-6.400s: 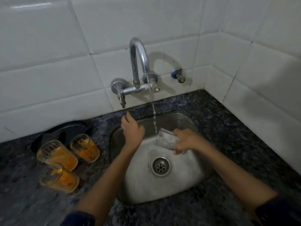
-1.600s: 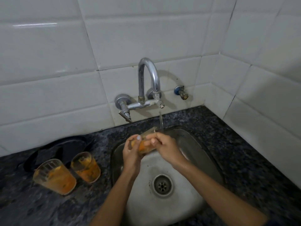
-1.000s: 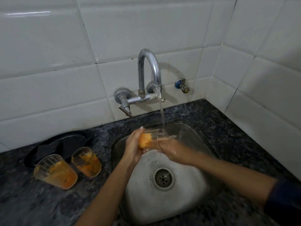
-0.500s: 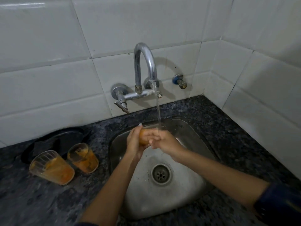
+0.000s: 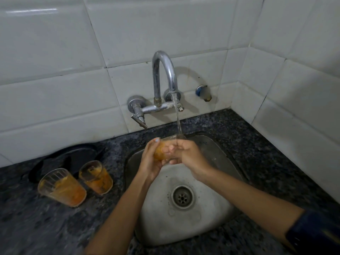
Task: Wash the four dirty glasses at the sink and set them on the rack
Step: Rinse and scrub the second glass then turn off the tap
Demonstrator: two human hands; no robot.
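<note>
- Reaching in from the near edge, two bare forearms are stretching over the steel sink [image 5: 207,225], whose drain [image 5: 182,197] is lying below them.
- The left hand [image 5: 150,162] is curling round an orange-smeared glass [image 5: 160,152], gripping it over the basin.
- The right hand [image 5: 187,156] is pinching the same glass from the other side.
- Two more dirty glasses [image 5: 62,187] [image 5: 96,177] are standing on the dark counter [image 5: 36,223], left of the sink.
- Water is running from the tap [image 5: 164,80] down onto the held glass's rim.
</note>
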